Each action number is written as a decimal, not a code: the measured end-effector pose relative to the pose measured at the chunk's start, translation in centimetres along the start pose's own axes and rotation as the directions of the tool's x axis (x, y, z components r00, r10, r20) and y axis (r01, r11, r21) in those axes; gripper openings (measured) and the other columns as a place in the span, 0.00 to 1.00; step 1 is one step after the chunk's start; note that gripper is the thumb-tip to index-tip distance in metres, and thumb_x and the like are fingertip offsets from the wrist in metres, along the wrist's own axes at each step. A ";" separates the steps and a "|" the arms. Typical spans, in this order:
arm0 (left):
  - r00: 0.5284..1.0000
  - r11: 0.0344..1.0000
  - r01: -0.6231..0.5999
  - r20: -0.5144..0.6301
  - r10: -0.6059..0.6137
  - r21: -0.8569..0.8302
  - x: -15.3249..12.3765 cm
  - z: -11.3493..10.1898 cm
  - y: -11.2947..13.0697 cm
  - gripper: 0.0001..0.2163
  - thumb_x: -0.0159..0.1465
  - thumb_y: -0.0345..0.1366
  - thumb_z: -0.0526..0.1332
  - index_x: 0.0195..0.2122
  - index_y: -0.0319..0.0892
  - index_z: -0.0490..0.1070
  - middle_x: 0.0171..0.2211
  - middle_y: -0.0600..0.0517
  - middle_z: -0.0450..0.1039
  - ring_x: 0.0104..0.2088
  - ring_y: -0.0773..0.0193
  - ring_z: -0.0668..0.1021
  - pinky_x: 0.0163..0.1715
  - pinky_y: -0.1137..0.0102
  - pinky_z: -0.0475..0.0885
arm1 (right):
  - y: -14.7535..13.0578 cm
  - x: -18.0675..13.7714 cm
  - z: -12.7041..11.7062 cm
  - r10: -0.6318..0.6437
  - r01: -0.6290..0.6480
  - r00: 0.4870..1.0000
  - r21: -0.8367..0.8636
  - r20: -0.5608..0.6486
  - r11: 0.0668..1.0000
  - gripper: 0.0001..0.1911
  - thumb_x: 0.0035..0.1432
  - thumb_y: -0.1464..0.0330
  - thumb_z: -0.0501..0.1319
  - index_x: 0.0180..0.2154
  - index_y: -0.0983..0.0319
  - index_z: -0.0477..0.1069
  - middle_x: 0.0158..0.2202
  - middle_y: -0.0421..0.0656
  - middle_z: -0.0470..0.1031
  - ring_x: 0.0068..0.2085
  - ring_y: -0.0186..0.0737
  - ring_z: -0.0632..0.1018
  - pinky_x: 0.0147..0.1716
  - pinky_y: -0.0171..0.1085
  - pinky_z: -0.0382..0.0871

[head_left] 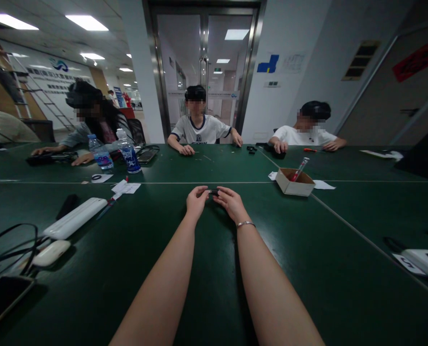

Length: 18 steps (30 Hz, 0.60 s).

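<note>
Both my arms stretch forward over the dark green table [214, 269]. My left hand [196, 201] and my right hand [231, 201] are closed on a small dark object [213, 192] held between them, just above the tabletop. It looks short and black with a lighter end toward the left hand; its kind is too small to make out. Thumbs and fingertips of each hand pinch one end of it. A silver bracelet [245, 224] circles my right wrist.
An open cardboard box [294, 188] holding a red-and-clear tube stands right of my hands. At left lie a white power bank [76, 218], a phone [5, 300] and cables. Two bottles [129, 153] stand farther back. Several people sit across the table.
</note>
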State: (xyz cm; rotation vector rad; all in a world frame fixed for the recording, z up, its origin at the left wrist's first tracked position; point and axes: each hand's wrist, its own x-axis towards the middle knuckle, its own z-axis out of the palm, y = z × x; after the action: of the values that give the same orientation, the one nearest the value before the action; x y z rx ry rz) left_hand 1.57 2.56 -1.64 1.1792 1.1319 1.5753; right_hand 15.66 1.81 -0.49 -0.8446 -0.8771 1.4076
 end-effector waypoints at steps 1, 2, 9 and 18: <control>1.000 1.000 -0.007 -0.012 0.007 0.000 0.0 0.0 0.0 0.09 0.56 0.31 0.65 0.38 0.38 0.75 0.36 0.46 0.76 0.32 0.66 0.77 0.35 0.71 0.75 | 0.0 0.0 0.0 -0.001 0.001 1.000 0.004 0.004 1.000 0.09 0.52 0.77 0.67 0.38 0.64 0.74 0.34 0.45 0.77 0.33 0.39 0.80 0.39 0.38 0.79; 1.000 1.000 -0.012 -0.027 0.012 0.000 0.0 0.1 -0.1 0.09 0.55 0.31 0.66 0.38 0.38 0.75 0.35 0.46 0.76 0.32 0.65 0.77 0.35 0.70 0.75 | 0.0 -0.1 0.0 -0.003 0.003 1.000 0.007 0.008 1.000 0.10 0.52 0.77 0.67 0.38 0.64 0.74 0.35 0.45 0.77 0.34 0.39 0.80 0.40 0.38 0.79; 0.998 0.998 -0.044 -0.032 0.045 0.034 0.0 -0.1 -0.3 0.07 0.55 0.33 0.66 0.35 0.38 0.74 0.32 0.48 0.76 0.30 0.65 0.77 0.34 0.70 0.73 | -0.2 -0.3 0.0 -0.011 0.011 1.000 -0.003 0.023 1.000 0.12 0.50 0.77 0.68 0.38 0.63 0.75 0.35 0.44 0.76 0.36 0.40 0.81 0.43 0.40 0.78; 1.000 1.000 -0.010 -0.022 0.010 -0.002 -0.1 -0.2 0.2 0.07 0.55 0.33 0.67 0.35 0.39 0.75 0.33 0.48 0.77 0.32 0.65 0.77 0.34 0.71 0.73 | -0.2 -0.3 0.0 -0.006 0.006 1.000 0.001 0.029 1.000 0.11 0.52 0.78 0.66 0.39 0.63 0.75 0.35 0.44 0.76 0.36 0.40 0.81 0.42 0.38 0.79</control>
State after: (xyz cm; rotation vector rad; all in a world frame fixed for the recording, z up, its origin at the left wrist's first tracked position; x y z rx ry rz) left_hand 1.41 2.36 -1.46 1.1708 1.1398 1.5997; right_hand 15.74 1.49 -0.28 -0.8218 -0.9006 1.4180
